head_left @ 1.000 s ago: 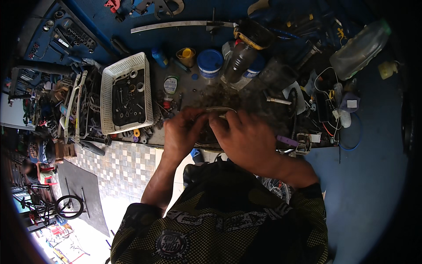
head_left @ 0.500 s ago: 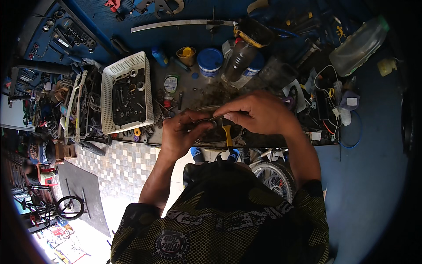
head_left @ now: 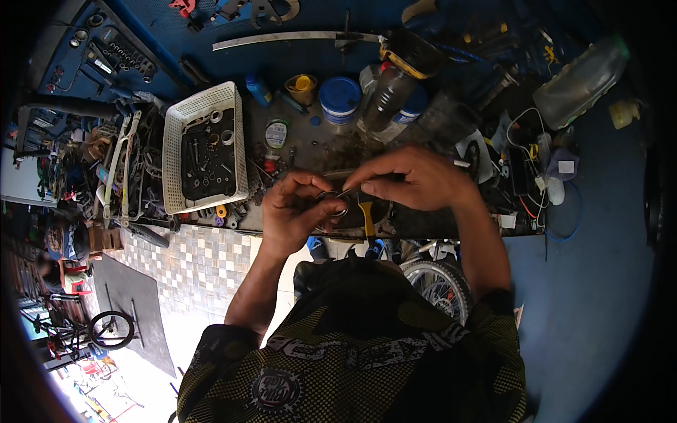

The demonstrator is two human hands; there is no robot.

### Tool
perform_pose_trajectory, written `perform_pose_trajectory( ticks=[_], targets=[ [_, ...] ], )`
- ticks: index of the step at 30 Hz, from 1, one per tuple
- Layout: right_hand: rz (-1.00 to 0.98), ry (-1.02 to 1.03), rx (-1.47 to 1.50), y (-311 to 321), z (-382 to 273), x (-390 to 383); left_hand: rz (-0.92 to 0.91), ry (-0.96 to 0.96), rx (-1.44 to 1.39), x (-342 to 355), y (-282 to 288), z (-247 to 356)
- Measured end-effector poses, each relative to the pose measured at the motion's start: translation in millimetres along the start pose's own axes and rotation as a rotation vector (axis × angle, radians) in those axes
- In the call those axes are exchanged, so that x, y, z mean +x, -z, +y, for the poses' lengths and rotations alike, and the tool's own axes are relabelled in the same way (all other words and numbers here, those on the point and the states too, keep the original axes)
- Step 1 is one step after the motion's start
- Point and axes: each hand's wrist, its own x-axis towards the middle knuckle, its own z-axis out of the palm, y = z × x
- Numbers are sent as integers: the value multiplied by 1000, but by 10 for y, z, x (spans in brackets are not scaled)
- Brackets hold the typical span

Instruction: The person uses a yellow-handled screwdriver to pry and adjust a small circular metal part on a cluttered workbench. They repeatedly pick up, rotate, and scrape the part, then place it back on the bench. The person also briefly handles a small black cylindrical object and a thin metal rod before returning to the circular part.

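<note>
From the head camera we see our left hand [head_left: 293,211] pinching a small metal ring [head_left: 333,203] above the bench edge, its opening facing up toward us, while our right hand [head_left: 416,180] grips a yellow-handled tool [head_left: 367,217], its handle pointing toward us. The cluttered dark workbench [head_left: 317,144] holds a white parts basket [head_left: 203,146]; tiled floor lies below.

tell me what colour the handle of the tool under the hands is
Yellow: the slim tool handle hangs below the right hand, shown best in the head view.

Both forearms rise from six o'clock toward the centre, the left hand [head_left: 296,211] curled with fingertips pinched toward three o'clock, the right hand [head_left: 416,180] arched palm-down, its fingertips pinched toward nine o'clock, almost meeting.
</note>
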Motion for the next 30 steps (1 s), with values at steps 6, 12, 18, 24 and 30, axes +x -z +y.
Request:
perform_pose_trajectory(
  ticks=[6,12,18,24,30],
  targets=[
    [364,-7,-486,-145,-273,-213,59,-28,189,26,-30,32],
    [540,75,-752,-350,-387,-275,135,-62,265,40,-113,30],
    [560,36,-694,-401,-375,-288,163,-92,299,41,-135,-15],
    [712,18,-251,-628,-245,-138,192,-47,288,25,-112,-70],
    [783,-49,-59,-875,-116,14,193,-17,366,5,-104,-81]
  ],
)
